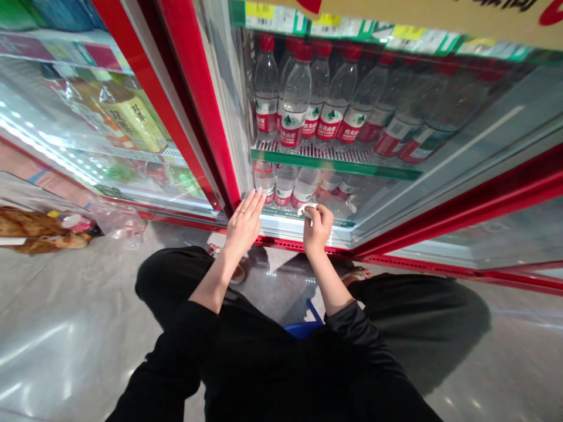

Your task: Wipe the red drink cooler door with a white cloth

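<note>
White, the crumpled wad (307, 208) sits pinched between fingers of the right hand (317, 230), at three o'clock from the left hand (243, 224), whose straight fingers lie together. Bottles (285, 183) stand toward twelve o'clock. A slackening pinch could let the wad fall.

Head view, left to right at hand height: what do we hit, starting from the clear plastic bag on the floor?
Clear plastic bag → left hand → right hand, holding a white cloth or tissue → slanting red door frame.
</note>
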Available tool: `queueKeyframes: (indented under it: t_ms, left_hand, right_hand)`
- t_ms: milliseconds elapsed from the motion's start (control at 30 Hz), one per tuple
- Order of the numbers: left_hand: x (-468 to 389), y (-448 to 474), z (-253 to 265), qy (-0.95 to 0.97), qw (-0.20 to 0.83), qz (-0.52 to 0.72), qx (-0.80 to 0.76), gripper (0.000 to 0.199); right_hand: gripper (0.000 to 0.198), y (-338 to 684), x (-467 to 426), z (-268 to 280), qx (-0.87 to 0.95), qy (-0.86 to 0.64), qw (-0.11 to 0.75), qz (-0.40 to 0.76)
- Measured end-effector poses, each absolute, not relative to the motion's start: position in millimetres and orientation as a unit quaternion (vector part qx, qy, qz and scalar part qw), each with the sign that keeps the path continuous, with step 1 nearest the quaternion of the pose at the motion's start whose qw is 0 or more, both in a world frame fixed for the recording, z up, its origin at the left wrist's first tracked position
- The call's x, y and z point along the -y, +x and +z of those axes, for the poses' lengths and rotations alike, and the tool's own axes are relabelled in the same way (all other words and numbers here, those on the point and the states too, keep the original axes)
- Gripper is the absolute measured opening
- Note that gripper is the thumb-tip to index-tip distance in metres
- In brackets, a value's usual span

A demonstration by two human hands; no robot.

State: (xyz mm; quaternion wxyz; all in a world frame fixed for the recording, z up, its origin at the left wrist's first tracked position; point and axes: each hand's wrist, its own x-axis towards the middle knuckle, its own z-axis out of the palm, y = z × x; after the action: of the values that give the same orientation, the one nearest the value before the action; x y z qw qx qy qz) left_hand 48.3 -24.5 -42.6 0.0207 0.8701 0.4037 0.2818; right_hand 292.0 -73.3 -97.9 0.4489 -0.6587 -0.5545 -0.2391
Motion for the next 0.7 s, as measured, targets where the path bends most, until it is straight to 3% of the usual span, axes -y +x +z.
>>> queueKeyframes:
  t_ms: [300,500,700]
  left_hand:
    - [-8.4,10.1,-36.8,0.909,-0.005,0.278,-0.310,0.067]
    - [-16.0,-12.3,-54.2,0.881,-0.047,0.322,-0.344,0.069]
    - [-8.3,-2.2,-64.4,0.889,-0.038,0.321,-0.325,0.068]
  right_hand:
    - [0.039,270.3,56.8,-79.4,0.668,-0.657,0.317,-0.148]
    - [0.048,283.6,69.1,-87.1,0.616,-0.689,0.344,-0.167]
    - [0.051,249.3,46.8,-66.1,0.757,-0.601,0.234,-0.100]
